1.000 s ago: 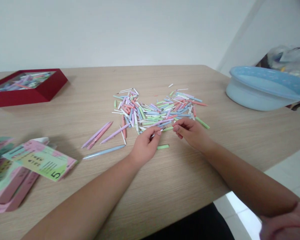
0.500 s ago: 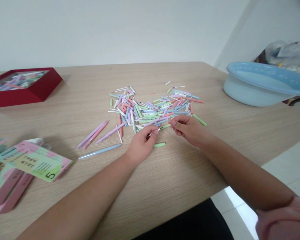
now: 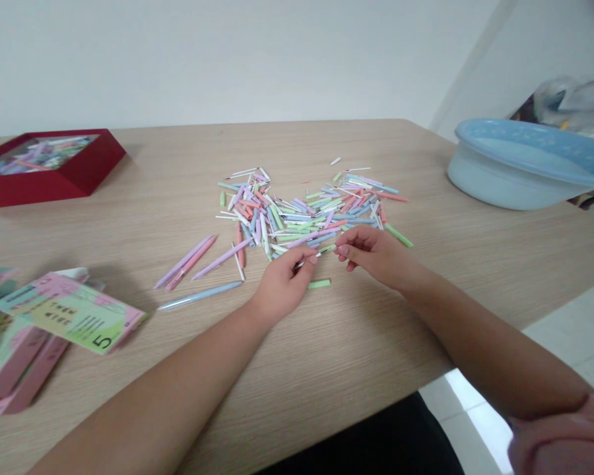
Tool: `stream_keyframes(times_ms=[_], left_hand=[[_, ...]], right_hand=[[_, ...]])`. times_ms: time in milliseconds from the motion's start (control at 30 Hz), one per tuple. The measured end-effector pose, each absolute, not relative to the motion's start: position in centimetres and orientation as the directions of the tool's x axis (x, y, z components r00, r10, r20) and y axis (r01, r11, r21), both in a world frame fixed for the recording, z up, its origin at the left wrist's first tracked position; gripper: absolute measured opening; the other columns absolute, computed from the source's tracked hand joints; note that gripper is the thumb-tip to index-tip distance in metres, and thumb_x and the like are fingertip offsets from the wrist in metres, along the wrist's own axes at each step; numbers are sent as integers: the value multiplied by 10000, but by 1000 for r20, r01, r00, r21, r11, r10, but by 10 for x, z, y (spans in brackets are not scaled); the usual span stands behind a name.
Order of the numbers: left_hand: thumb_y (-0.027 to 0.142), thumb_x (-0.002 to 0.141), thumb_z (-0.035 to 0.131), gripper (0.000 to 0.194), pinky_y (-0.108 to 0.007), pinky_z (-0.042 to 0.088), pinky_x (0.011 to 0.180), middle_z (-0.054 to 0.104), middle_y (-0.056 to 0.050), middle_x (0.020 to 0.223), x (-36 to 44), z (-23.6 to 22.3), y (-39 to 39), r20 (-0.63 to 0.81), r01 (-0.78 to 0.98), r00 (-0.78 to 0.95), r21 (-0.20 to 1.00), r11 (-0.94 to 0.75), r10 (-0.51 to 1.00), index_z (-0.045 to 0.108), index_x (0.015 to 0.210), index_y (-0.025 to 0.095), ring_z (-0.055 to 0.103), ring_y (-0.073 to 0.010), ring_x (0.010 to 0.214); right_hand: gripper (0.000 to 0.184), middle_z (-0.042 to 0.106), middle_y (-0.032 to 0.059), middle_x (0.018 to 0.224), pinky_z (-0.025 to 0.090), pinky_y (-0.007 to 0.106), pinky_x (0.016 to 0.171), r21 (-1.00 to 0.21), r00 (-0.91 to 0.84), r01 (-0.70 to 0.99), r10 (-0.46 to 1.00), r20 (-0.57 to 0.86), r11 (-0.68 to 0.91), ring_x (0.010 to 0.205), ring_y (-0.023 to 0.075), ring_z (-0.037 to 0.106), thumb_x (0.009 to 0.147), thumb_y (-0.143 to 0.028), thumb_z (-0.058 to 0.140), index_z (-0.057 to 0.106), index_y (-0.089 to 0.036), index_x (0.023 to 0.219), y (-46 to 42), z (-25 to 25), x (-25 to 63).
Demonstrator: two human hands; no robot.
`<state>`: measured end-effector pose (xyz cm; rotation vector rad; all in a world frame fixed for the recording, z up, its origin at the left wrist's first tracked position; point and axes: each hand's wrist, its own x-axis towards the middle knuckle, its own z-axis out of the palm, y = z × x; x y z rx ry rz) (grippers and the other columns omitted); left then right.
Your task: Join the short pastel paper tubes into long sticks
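Note:
My left hand [image 3: 283, 282] is closed in a pinch around a thin white pen refill [image 3: 319, 254], whose dark tip points right. Facing it, my right hand [image 3: 373, 256] pinches a light green pen part [image 3: 329, 249], its end close to the refill tip; whether the two touch I cannot tell. A short green pen piece [image 3: 319, 284] lies on the table beside my left thumb. Just beyond both hands spreads a heap of pastel pen parts [image 3: 307, 218], with white refills, caps and barrels mixed together.
Left of the heap lie a blue pen [image 3: 200, 295], a pink pen [image 3: 192, 264] and purple pens [image 3: 181, 262]. Pink-green pen boxes [image 3: 74, 310] are stacked at the left. A red box [image 3: 74, 181] of pen parts stands behind them. At the right is a blue basin [image 3: 505, 175].
My right hand has come slightly left, bringing the green part up near the refill tip. My left hand keeps its pinch, and the view has shifted a little.

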<state>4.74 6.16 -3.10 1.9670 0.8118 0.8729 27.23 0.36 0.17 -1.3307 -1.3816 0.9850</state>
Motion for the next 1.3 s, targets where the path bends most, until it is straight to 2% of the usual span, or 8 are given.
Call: stream_keyframes(times_ms=[200, 333, 467, 667, 833, 1033, 1300], left_hand=[[365, 1019, 569, 248, -296, 502, 796, 754, -21, 985, 47, -32, 62, 271, 231, 566, 854, -465, 779, 736, 1122, 213, 668, -186, 884], [373, 1018, 572, 246, -292, 503, 778, 753, -16, 968, 47, -32, 62, 277, 223, 569, 854, -470, 774, 736, 1116, 218, 666, -182, 863], [370, 1017, 567, 248, -297, 510, 773, 754, -17, 969, 47, -32, 61, 291, 226, 573, 843, -489, 766, 739, 1117, 221, 669, -184, 859], [358, 1003, 574, 253, -305, 522, 771, 769, -23, 970, 48, -30, 60, 276, 245, 569, 842, -481, 774, 746, 1127, 221, 683, -189, 852], [360, 1006, 568, 258, -308, 523, 789, 767, -17, 962, 48, -29, 60, 269, 253, 583, 837, -486, 767, 745, 1134, 222, 684, -190, 857], [361, 1016, 563, 264, -313, 519, 809, 771, -24, 997, 47, -30, 61, 275, 252, 591, 830, -497, 758, 745, 1142, 217, 689, -192, 892], [352, 1024, 568, 257, -322, 522, 794, 770, -47, 1026, 48, -31, 61, 297, 215, 626, 823, -526, 721, 766, 1122, 221, 687, -197, 889]], right_hand=[[151, 627, -14, 727, 510, 280, 584, -928, 53, 342, 983, 175, 147, 638, 127, 584, 892, -366, 743, 730, -217, 912, 1, 3, 272], [152, 600, -22, 698, 440, 273, 550, -927, 80, 337, 976, 202, 164, 615, 125, 541, 893, -362, 748, 713, -221, 938, 0, 1, 272], [213, 648, -6, 823, 481, 289, 621, -944, 108, 259, 965, 239, 205, 686, 132, 570, 877, -364, 778, 672, -237, 1010, 1, -2, 270], [219, 669, 19, 925, 514, 307, 718, -922, 97, 308, 956, 276, 235, 815, 158, 623, 891, -350, 768, 655, -246, 1047, 1, -4, 268], [284, 654, 2, 930, 502, 295, 703, -917, 47, 305, 957, 285, 258, 803, 149, 615, 918, -294, 735, 629, -272, 1181, -1, -2, 268], [324, 649, -4, 910, 492, 291, 674, -909, 31, 318, 955, 294, 269, 770, 147, 607, 912, -284, 733, 615, -274, 1213, -3, 0, 267], [354, 696, 11, 948, 533, 319, 684, -859, -50, 420, 952, 300, 293, 771, 162, 648, 917, -247, 708, 628, -300, 1258, -7, -3, 264]])
